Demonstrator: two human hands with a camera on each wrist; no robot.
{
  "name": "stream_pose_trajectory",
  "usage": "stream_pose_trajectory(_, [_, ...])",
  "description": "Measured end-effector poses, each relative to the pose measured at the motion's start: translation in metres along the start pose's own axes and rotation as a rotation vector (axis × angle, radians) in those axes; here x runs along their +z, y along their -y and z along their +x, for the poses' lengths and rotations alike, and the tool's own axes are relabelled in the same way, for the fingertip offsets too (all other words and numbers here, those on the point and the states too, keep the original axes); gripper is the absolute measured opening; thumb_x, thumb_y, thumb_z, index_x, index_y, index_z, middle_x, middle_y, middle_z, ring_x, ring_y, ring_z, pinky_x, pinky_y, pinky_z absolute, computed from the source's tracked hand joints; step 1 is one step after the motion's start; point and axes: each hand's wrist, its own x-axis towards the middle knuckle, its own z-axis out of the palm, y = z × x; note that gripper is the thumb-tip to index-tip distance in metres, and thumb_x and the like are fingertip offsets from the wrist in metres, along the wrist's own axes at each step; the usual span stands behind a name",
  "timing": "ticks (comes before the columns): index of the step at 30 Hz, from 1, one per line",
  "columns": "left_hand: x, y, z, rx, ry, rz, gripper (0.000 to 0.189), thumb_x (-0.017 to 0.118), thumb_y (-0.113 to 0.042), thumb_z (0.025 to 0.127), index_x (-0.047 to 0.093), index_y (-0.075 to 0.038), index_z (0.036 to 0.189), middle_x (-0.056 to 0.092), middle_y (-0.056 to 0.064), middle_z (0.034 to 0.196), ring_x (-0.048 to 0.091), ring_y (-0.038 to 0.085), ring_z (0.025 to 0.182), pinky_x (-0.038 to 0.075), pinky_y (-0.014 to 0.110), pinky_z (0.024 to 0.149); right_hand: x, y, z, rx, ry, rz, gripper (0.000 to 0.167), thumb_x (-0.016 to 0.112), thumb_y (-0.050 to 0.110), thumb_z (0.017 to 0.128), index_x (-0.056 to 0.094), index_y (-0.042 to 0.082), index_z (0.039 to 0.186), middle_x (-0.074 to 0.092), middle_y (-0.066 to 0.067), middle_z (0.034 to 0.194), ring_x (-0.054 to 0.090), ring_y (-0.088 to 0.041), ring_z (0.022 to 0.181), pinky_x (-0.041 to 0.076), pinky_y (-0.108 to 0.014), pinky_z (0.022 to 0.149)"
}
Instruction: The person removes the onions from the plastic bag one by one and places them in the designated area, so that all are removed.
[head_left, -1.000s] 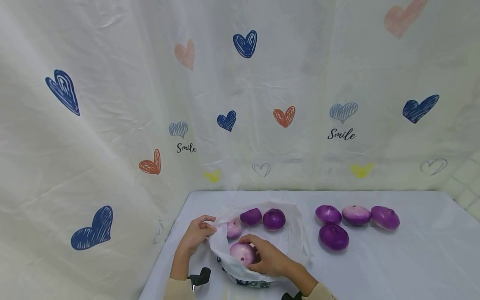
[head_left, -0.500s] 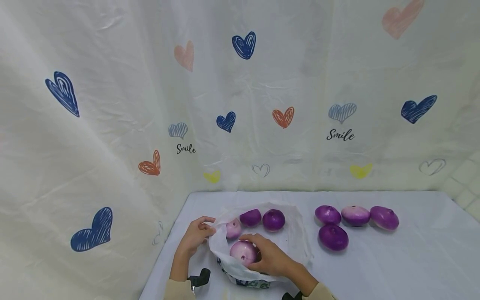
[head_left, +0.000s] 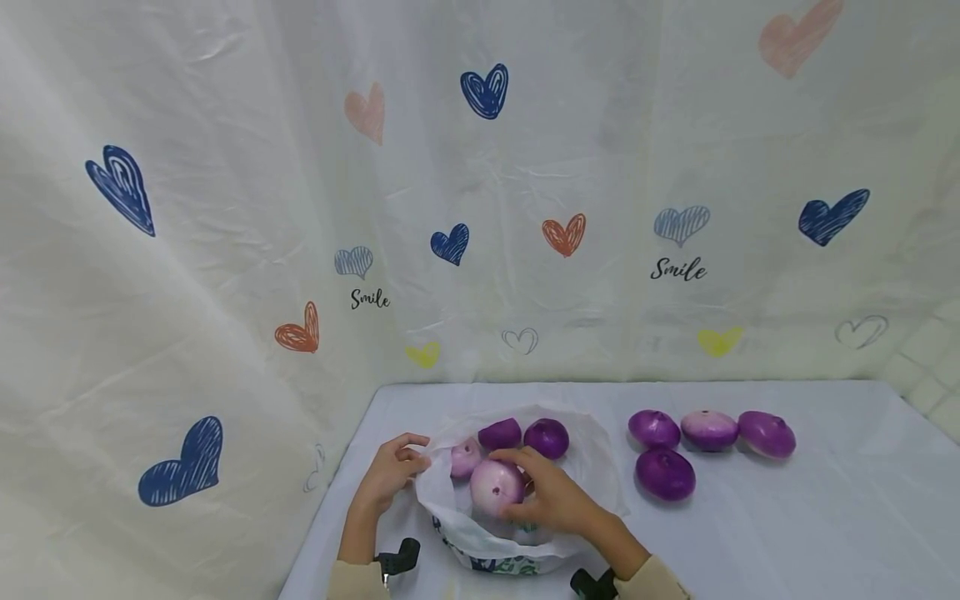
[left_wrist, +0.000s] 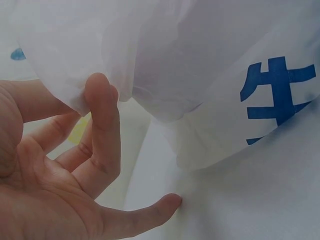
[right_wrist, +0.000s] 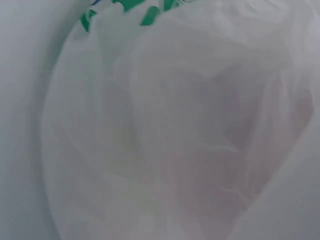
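A thin white plastic bag (head_left: 480, 546) with blue and green print lies spread open on the table. My left hand (head_left: 392, 475) pinches its left rim between thumb and fingers; in the left wrist view the bag's edge (left_wrist: 75, 97) runs in between them. Inside the bag, my right hand (head_left: 558, 502) grips a pale purple onion (head_left: 495, 490), thumb in front and fingers over the back. Behind it sit a light onion (head_left: 465, 458) and two dark purple onions, one left (head_left: 500, 433) and one right (head_left: 547, 438). Bag film (right_wrist: 165, 125) fills the right wrist view and hides that hand.
To the right of the bag, several more purple onions rest on the white table, three in a back row (head_left: 711, 430) and a dark one (head_left: 665, 474) in front. A pale sheet (head_left: 600, 167) printed with hearts hangs behind the table.
My right hand has shifted the pale onion a little away from the front rim and to the right, baring more of the bag's front inside. The left hand has stayed at the rim.
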Motion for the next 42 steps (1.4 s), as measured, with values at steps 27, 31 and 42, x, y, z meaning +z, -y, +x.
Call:
stream_pose_trajectory(27, [-0.001,0.002,0.000,0.000,0.002,-0.010,0.028,0.072,-0.008,0.092,0.068,-0.007,0.120,0.067,0.006,0.085,0.057,0.019,0.075,0.047,0.034,0.066,-0.058,0.011,-0.012,-0.083,-0.227,0.031,0.075,0.088,0.032,0.080,0.053,0.020,0.145,0.061,-0.002,0.131,0.062,-0.012,0.103,0.058,-0.028,0.080])
stream_pose_trajectory(31, [-0.002,0.000,-0.001,-0.004,-0.006,-0.005,0.028,0.071,-0.008,0.092,0.068,-0.007,0.120,0.067,0.007,0.086,0.057,0.019,0.075,0.047,0.034,0.065,-0.064,0.009,-0.018,-0.068,-0.226,0.036,0.075,0.088,0.029,0.081,0.052,0.020,0.146,0.060,-0.002,0.130,0.063,-0.016,0.105,0.059,-0.029,0.079])
stream_pose_trajectory(42, [0.000,0.001,0.002,0.010,0.002,-0.023,0.028,0.070,-0.004,0.091,0.068,-0.006,0.119,0.065,0.005,0.081,0.056,0.018,0.072,0.043,0.030,0.059,-0.089,-0.003,-0.049,-0.005,-0.253,0.029,0.073,0.086,0.027,0.083,0.052,0.018,0.146,0.059,-0.004,0.123,0.062,-0.010,0.107,0.059,-0.028,0.084])
